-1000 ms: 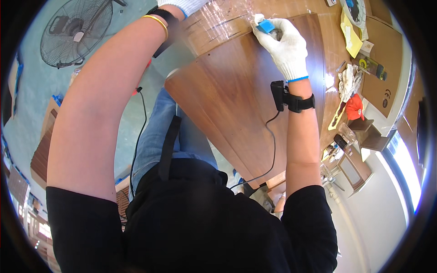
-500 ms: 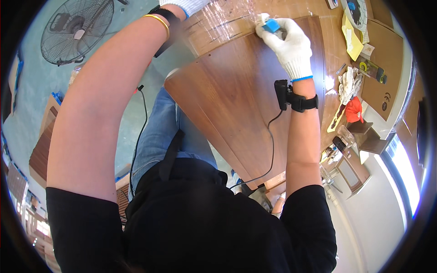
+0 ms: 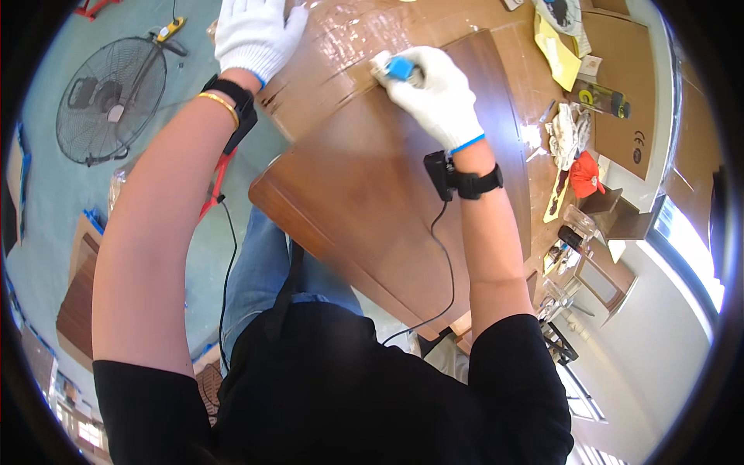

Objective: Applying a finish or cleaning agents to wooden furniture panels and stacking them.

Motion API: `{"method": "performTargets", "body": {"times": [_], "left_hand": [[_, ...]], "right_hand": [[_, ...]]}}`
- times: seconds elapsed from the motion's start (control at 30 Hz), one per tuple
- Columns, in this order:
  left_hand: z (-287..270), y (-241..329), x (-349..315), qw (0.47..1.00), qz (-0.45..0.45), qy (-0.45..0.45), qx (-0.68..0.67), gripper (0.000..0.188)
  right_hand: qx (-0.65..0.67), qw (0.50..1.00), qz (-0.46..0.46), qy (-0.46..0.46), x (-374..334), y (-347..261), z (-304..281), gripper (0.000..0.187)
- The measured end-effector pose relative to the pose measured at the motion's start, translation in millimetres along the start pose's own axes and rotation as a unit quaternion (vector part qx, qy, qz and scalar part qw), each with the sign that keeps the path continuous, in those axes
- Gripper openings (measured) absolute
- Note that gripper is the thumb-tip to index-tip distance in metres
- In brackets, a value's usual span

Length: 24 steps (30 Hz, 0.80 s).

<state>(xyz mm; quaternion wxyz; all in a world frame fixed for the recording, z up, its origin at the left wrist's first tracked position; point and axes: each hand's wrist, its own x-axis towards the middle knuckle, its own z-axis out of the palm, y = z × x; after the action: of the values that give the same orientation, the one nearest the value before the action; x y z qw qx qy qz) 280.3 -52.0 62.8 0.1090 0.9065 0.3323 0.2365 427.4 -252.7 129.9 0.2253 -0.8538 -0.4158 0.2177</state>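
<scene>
We're getting the left hand [image 3: 256, 35] sliding into view now, where half a second ago we were catching little more than its cuff; the fan, the panel and the right hand [image 3: 434, 89] are all shifting too, so we're putting much of this down to the head moving. For the work, we're judging that as little change: the right hand is still keeping to the far edge of the brown panel [image 3: 364, 201], which is lying by the plastic-covered surface [image 3: 349, 39]. We're seeing that hand closing thumb and fingers around the blue block [image 3: 401, 68], which is sitting at that edge with whitish material [image 3: 380, 63] beside it. The left is spreading its thumb wide, fingers extending, grasping nothing we're able to make out, its fingertips reaching the picture's top border. Counting up, we're making it two white gloves, two black wrist straps, one blue block, one panel, one fan [image 3: 115, 113], one bottle [image 3: 608, 99] and one red cloth item [image 3: 585, 174].
</scene>
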Motion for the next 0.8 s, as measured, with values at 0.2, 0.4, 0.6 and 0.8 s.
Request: {"method": "performTargets", "body": {"times": [0.2,0.4,0.6,0.8], "left_hand": [[16,-8,3,0.997,0.053,0.03,0.044,0.039],[12,-9,4,0.998,0.053,0.024,0.035,0.038],[17,-10,2,0.999,0.03,0.003,0.029,0.039],[16,-9,3,0.999,0.037,0.0,0.036,0.042]], "right_hand": [[-0.107,0.982,0.071,0.139,57,67,-66,0.054],[-0.055,0.997,0.053,0.021,47,39,-61,0.048],[-0.124,0.987,0.065,0.08,69,73,-72,0.046],[-0.172,0.966,0.073,0.176,107,122,-110,0.059]]}}
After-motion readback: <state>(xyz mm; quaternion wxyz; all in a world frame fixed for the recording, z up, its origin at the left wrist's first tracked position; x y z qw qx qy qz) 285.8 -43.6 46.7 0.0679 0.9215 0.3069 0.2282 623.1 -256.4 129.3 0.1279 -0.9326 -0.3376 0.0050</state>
